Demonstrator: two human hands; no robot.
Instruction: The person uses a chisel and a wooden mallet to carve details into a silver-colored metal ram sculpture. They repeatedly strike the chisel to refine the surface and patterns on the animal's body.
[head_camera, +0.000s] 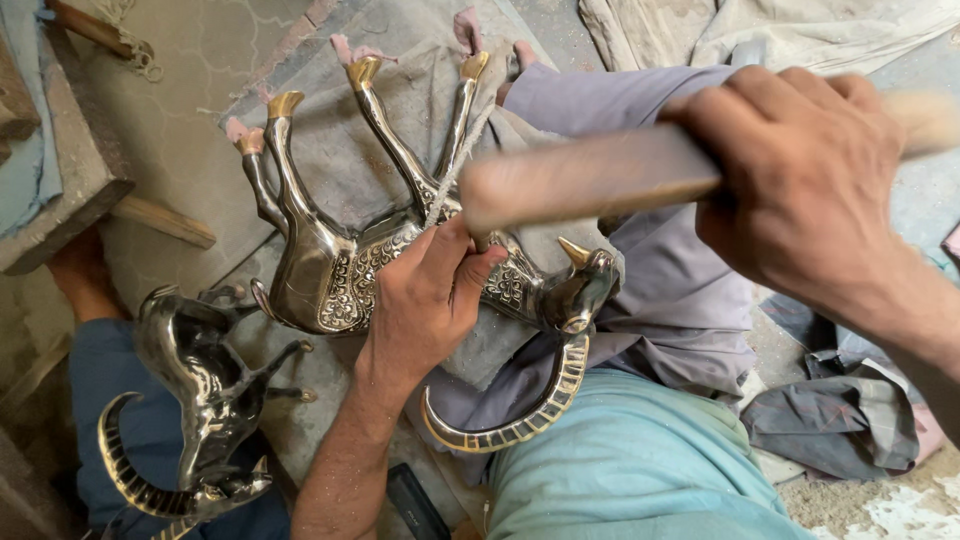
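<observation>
The metal ibex figure lay on its side across your lap, on a grey cloth spread over your knee, with its four legs pointing up and away from you. Its hooves and ear showed gold; its body was dark polished metal with engraved ornament on the flank. Its long curved horn swept down toward your light blue garment.

Your left hand rested on the figure's body, with the grip closed around a thin tool whose tip met the engraved flank. Your right hand was raised above the figure, with the grip clamped on a wooden mallet, which appeared blurred.

A second ibex figure of the same kind lay to your left, on the blue trouser leg of another person, whose foot was near a stone block. A wooden stick lay beside that block. Crumpled cloths lay on the floor to your right. No containers were visible in this view.
</observation>
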